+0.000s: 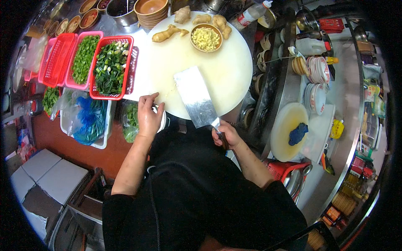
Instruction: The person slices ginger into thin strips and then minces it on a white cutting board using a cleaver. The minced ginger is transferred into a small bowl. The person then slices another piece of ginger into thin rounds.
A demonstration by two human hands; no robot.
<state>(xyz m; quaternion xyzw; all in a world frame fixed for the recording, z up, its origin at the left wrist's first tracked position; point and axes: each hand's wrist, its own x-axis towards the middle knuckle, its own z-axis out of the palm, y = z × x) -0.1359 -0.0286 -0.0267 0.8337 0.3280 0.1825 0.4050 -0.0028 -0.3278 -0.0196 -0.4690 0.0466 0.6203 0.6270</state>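
My right hand [228, 135] grips the wooden handle of a Chinese cleaver [197, 97]. Its broad blade lies over the near part of a round white cutting board [232, 75], with small pale scraps by the blade's left edge. Beside the board's left near rim, my left hand [149, 113] is held with its fingers apart and nothing in them. At the back of the board stands a bowl of minced ginger [205, 39]. Whole ginger roots lie around it, among them a long piece of ginger [166, 33] to the left and a knobbly root [221, 25] to the right.
A red basket of chopped green onion [110, 67] and a pink basket of chopped greens [85, 59] stand left. Stacked brown bowls [151, 9] are behind. Right are a plastic bottle [252, 15], plates [315, 98] and another round board [282, 135] bearing a blue cloth [297, 134].
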